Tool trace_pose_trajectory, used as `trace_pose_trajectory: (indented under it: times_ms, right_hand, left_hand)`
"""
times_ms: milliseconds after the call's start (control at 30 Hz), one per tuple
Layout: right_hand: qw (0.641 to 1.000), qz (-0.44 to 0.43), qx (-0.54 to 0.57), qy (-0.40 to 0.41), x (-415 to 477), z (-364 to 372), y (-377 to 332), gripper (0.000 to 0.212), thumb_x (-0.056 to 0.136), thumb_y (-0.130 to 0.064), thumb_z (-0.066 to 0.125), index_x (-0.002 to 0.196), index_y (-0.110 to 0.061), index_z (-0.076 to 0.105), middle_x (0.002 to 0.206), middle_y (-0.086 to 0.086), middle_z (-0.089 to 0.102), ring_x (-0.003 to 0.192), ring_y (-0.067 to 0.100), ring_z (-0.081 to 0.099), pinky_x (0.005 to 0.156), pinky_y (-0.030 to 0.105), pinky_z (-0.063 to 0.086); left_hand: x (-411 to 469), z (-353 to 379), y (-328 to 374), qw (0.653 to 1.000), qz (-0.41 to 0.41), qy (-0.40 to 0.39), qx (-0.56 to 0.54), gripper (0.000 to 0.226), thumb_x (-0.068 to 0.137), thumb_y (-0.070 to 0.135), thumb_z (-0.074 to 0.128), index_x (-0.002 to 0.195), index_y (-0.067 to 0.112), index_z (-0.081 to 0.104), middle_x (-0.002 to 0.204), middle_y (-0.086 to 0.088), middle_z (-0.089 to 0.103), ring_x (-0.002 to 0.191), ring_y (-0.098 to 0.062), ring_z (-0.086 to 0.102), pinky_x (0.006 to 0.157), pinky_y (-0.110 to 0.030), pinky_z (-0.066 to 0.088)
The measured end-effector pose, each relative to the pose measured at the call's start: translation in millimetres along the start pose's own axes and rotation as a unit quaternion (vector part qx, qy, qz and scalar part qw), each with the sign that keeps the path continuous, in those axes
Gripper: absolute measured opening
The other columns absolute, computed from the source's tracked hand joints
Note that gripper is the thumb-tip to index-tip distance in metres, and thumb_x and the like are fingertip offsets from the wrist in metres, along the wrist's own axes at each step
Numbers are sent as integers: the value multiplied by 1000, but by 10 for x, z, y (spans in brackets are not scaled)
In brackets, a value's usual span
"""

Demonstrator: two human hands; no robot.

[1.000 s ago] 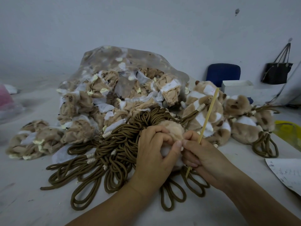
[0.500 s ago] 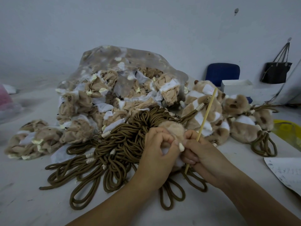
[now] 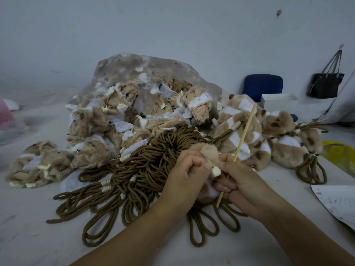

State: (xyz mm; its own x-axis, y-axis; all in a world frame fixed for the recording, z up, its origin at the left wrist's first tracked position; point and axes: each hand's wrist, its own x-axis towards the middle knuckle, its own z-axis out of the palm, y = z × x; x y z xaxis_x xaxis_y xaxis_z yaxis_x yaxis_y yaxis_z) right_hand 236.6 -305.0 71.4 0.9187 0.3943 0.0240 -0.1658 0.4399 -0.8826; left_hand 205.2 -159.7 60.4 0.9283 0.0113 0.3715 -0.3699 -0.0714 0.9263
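Observation:
A small tan plush toy (image 3: 208, 151) with a white foot sits between my two hands above the table. My left hand (image 3: 185, 181) grips its left side, fingers curled over the fur and thumb pressed near the white foot. My right hand (image 3: 240, 181) holds the toy's right side and also grips a thin wooden stick (image 3: 243, 140), which slants up to the right. Under both hands lies a heap of brown cord loops (image 3: 134, 169).
A clear plastic bag (image 3: 146, 96) of unstuffed tan and white plush skins fills the table's middle. More skins (image 3: 38, 162) lie at left, stuffed plush toys (image 3: 269, 139) with cords at right. A paper sheet (image 3: 338, 202), a yellow bag (image 3: 340, 152), a white box (image 3: 278, 102), a blue chair (image 3: 263, 85), a hanging handbag (image 3: 326, 83).
A white foot of the toy has come out between my thumbs. My hands and the stick have shifted only slightly.

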Motion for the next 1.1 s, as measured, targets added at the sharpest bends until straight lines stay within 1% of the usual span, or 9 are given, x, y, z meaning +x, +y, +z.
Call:
trace_pose_trajectory:
  times_ms: [100,300,400,500,600,733,900,1033,1100]
  right_hand:
    - [999,-18,-36,-9,5,-10,10,12,90,-11,51,80,-13,47,53,-2,40,38,3,28,40,16,26]
    - [981,-55,-182,-33,-20,-9,8,28,85,-32,68,84,-11,49,56,-3,39,43,4,31,42,17,30]
    - [976,-53,-210,-33,-41,-17,-35,24,82,-29,63,82,-10,48,55,-4,37,44,5,32,43,18,28]
    - [933,-81,-350,-6,-54,-16,-58,18,90,-20,59,80,-10,49,58,-4,39,51,8,35,48,19,32]
    - [917,-91,-389,6,-66,-1,-64,18,91,-19,58,75,-13,52,60,-1,42,56,12,38,50,21,34]
    - [930,-78,-358,28,-51,-8,-24,17,89,-24,60,78,-13,51,64,2,41,57,13,37,52,26,35]
    - [987,-45,-154,-7,-3,-24,30,8,79,-18,55,81,-12,51,55,-5,44,44,3,35,42,16,33]
    - [988,-54,-144,-9,19,-48,50,10,81,-20,55,81,-11,49,54,-8,45,43,2,36,42,15,34]
    - [984,-63,-166,-3,23,-47,48,10,83,-24,55,77,-16,52,55,-7,44,44,2,34,43,16,33]
  left_hand:
    - [-2,-2,4,1000,3,0,10,12,85,30,59,79,20,62,102,8,54,100,2,54,91,-11,39]
    - [4,-14,21,999,17,5,40,13,86,30,57,80,20,61,104,8,53,101,2,54,92,-13,40]
    - [17,-19,33,999,15,7,40,14,85,31,56,79,19,60,101,11,53,100,1,54,92,-14,40]
    - [17,-16,39,999,13,9,42,13,84,31,57,78,21,61,98,18,53,100,0,55,89,-12,41]
    - [21,-24,37,998,27,5,63,10,84,30,58,77,24,60,98,20,52,100,-1,55,88,-11,41]
    - [14,-33,17,991,51,1,125,8,84,30,61,78,24,59,100,20,49,103,-4,53,85,-9,38]
    - [31,-56,-15,979,91,16,180,13,85,24,65,76,27,54,99,21,47,100,-5,52,84,-12,39]
    - [49,-77,-50,962,134,5,237,8,89,19,67,86,16,60,106,17,48,102,-7,53,87,-25,46]
    - [53,-81,-48,960,141,3,241,11,90,23,68,95,17,59,112,19,45,108,-2,51,91,-21,45]
